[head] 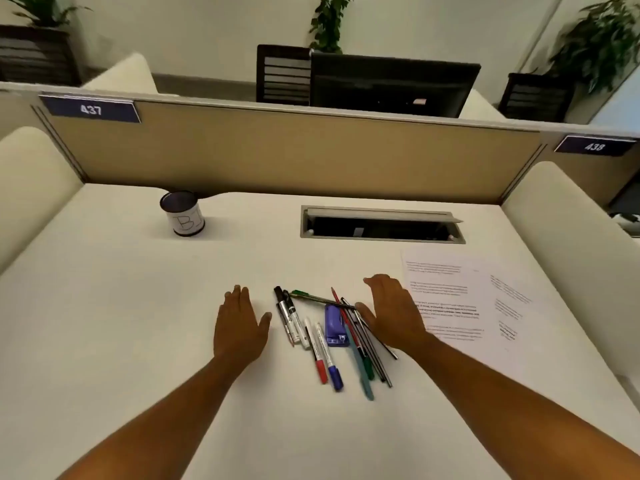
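Two hands [239,325] [394,315], perhaps twelve pens [323,348]

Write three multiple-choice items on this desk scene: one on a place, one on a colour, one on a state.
1. Where on the white desk does the dark cylindrical cup with the white label marked B stand?
A. near edge, centre
B. far left, by the tan fabric divider
C. far right corner

2. What colour is the small plastic stapler-like block in the pile of pens and markers?
A. yellow
B. red
C. purple

3. What are the left hand and right hand doing?
A. both lie open, flanking the pile, holding nothing
B. both grip markers
C. the right one lifts the cup

Answers:
1 B: the cup sits far left, close under the divider.
2 C: the block's casing is purple.
3 A: the fingers are straight and nothing is held.
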`<action>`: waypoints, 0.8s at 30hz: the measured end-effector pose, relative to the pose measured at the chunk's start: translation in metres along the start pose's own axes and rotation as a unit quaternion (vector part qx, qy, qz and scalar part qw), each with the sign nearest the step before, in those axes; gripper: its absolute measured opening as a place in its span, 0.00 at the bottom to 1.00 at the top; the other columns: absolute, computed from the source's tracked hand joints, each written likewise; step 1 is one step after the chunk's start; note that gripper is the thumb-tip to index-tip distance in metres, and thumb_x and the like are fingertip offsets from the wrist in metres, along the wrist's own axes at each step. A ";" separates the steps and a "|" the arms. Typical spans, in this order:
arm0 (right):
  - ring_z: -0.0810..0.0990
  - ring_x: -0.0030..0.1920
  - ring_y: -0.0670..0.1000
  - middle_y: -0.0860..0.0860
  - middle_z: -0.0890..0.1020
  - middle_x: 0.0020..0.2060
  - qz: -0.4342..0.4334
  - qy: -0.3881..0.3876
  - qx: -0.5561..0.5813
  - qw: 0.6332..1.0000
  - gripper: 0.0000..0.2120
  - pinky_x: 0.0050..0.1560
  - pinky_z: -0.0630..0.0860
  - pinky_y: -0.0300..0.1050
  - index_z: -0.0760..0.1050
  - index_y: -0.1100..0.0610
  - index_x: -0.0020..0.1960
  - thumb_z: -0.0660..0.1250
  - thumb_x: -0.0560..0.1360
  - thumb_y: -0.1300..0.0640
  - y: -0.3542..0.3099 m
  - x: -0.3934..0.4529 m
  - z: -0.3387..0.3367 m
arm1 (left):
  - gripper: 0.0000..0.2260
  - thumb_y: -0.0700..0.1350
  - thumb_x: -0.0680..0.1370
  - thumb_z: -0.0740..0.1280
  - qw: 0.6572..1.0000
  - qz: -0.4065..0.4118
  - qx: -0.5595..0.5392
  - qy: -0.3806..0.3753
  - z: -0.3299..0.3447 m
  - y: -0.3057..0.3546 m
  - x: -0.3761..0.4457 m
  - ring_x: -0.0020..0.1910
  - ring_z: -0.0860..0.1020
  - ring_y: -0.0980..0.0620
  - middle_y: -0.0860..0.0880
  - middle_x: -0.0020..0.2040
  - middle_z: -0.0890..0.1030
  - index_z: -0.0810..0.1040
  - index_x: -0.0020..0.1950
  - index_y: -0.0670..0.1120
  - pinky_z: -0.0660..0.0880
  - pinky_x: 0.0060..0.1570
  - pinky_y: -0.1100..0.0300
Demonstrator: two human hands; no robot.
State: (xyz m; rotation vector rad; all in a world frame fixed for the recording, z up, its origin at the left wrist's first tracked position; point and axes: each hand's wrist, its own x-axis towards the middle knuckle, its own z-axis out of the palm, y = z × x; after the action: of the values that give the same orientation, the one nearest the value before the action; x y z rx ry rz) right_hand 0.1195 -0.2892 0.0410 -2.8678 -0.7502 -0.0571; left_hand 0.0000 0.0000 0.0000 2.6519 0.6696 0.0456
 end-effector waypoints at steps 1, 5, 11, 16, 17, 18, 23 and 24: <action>0.72 0.69 0.54 0.52 0.74 0.70 -0.001 -0.005 0.023 1.000 0.27 0.67 0.71 0.50 0.68 0.53 0.74 0.60 0.81 0.39 -0.004 0.003 0.005 | 0.34 0.58 0.81 0.58 1.000 -0.003 -0.004 -0.008 0.005 0.003 -0.002 0.80 0.52 0.42 0.42 0.80 0.56 0.53 0.80 0.39 0.53 0.78 0.50; 0.75 0.62 0.52 0.50 0.78 0.62 0.003 -0.029 0.062 0.998 0.23 0.60 0.75 0.48 0.74 0.52 0.67 0.62 0.79 0.39 -0.021 0.018 0.018 | 0.33 0.59 0.80 0.60 0.999 -0.011 -0.040 -0.019 0.020 0.024 -0.011 0.76 0.63 0.43 0.41 0.76 0.65 0.59 0.78 0.40 0.62 0.74 0.49; 0.76 0.55 0.54 0.53 0.78 0.55 0.019 -0.115 0.022 0.993 0.29 0.53 0.77 0.51 0.76 0.55 0.59 0.58 0.76 0.30 -0.041 0.036 0.040 | 0.26 0.57 0.78 0.66 0.996 -0.014 -0.085 -0.004 0.027 0.051 -0.012 0.66 0.71 0.44 0.43 0.66 0.73 0.69 0.69 0.42 0.73 0.62 0.50; 0.76 0.55 0.55 0.54 0.77 0.55 0.038 -0.135 0.030 0.990 0.26 0.53 0.78 0.53 0.75 0.55 0.56 0.60 0.76 0.33 -0.046 0.047 0.050 | 0.25 0.59 0.76 0.66 0.998 -0.018 -0.057 -0.002 0.030 0.057 -0.009 0.61 0.71 0.45 0.45 0.62 0.73 0.71 0.66 0.45 0.73 0.56 0.51; 0.75 0.56 0.56 0.55 0.77 0.55 0.046 -0.138 0.032 0.989 0.25 0.53 0.78 0.53 0.75 0.55 0.56 0.61 0.76 0.34 -0.046 0.049 0.051 | 0.25 0.60 0.76 0.66 0.998 -0.025 -0.052 -0.006 0.030 0.058 -0.009 0.61 0.71 0.44 0.45 0.62 0.73 0.71 0.66 0.45 0.73 0.56 0.51; 0.75 0.56 0.56 0.55 0.77 0.55 0.056 -0.145 0.040 0.987 0.24 0.54 0.78 0.53 0.75 0.55 0.57 0.62 0.76 0.35 -0.047 0.051 0.051 | 0.27 0.61 0.76 0.66 0.998 -0.033 -0.053 -0.011 0.031 0.060 -0.009 0.62 0.71 0.44 0.45 0.62 0.72 0.70 0.67 0.45 0.73 0.56 0.51; 0.75 0.59 0.58 0.57 0.77 0.58 0.094 -0.144 0.088 0.981 0.18 0.56 0.76 0.54 0.75 0.56 0.60 0.59 0.82 0.44 -0.049 0.058 0.050 | 0.31 0.63 0.74 0.67 0.995 -0.063 -0.074 -0.023 0.034 0.065 -0.008 0.63 0.69 0.43 0.45 0.64 0.70 0.68 0.69 0.46 0.74 0.56 0.49; 0.75 0.59 0.59 0.57 0.77 0.58 0.102 -0.144 0.094 0.980 0.17 0.57 0.76 0.54 0.75 0.57 0.60 0.58 0.83 0.45 -0.049 0.058 0.049 | 0.30 0.63 0.74 0.67 0.995 -0.063 -0.070 -0.023 0.033 0.065 -0.008 0.62 0.69 0.43 0.45 0.64 0.70 0.68 0.69 0.46 0.74 0.56 0.50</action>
State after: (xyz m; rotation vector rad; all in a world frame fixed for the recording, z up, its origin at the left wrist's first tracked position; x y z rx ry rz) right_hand 0.1461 -0.2101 0.0050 -2.7807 -0.4714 0.4413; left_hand 0.0268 -0.0684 -0.0047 2.4650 0.7887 -0.0042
